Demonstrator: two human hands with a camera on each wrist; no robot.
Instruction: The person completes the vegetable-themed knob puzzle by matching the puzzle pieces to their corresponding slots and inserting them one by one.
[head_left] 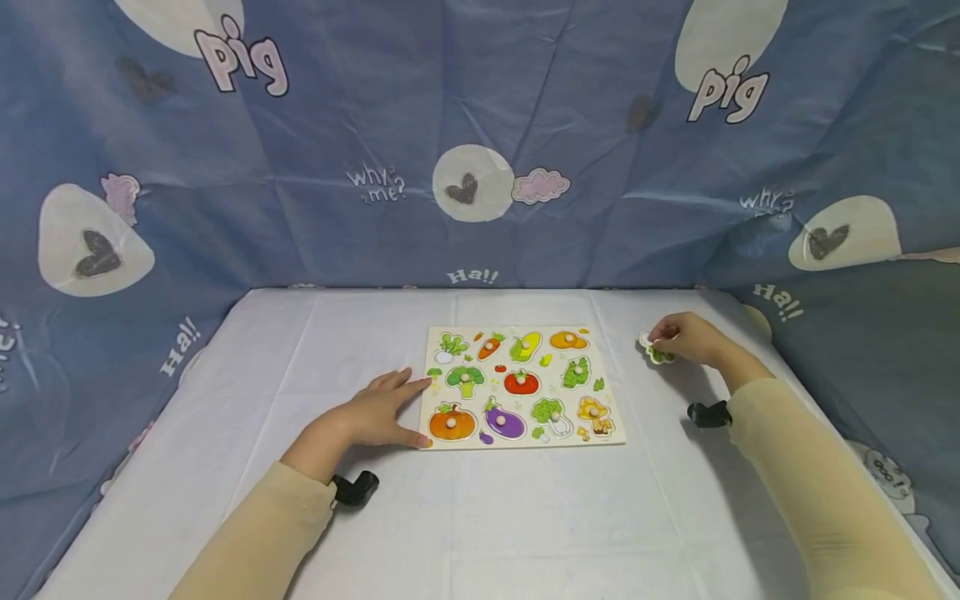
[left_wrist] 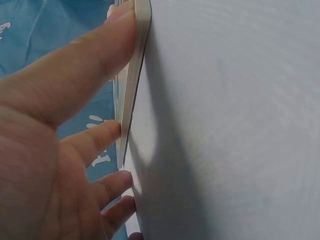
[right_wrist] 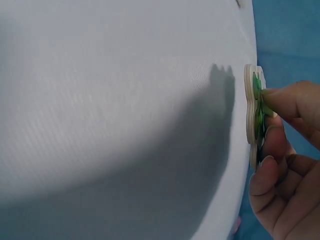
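Observation:
A wooden vegetable puzzle board [head_left: 555, 437] lies flat on the white table. My left hand [head_left: 372, 410] is at its left edge with fingers spread; the thumb touches the lower left corner and the index fingertip meets the side. In the left wrist view, the thumb [left_wrist: 95, 60] lies against the board's edge [left_wrist: 134, 75]. Off the board's right side, my right hand [head_left: 690, 337] pinches a green-and-white puzzle piece [head_left: 660, 357] between thumb and fingers. The right wrist view shows this puzzle piece [right_wrist: 251, 107] edge-on, its scalloped wooden rim visible and its knob mostly hidden by the fingers.
Knobbed pieces sit in the board, among them a pumpkin [head_left: 438, 427], an eggplant [head_left: 513, 427] and a tomato [head_left: 531, 384]. At the upper left of the board, the turnip picture [head_left: 444, 357] shows no knob. Blue printed cloth [head_left: 495, 250] rises behind the table and along both sides.

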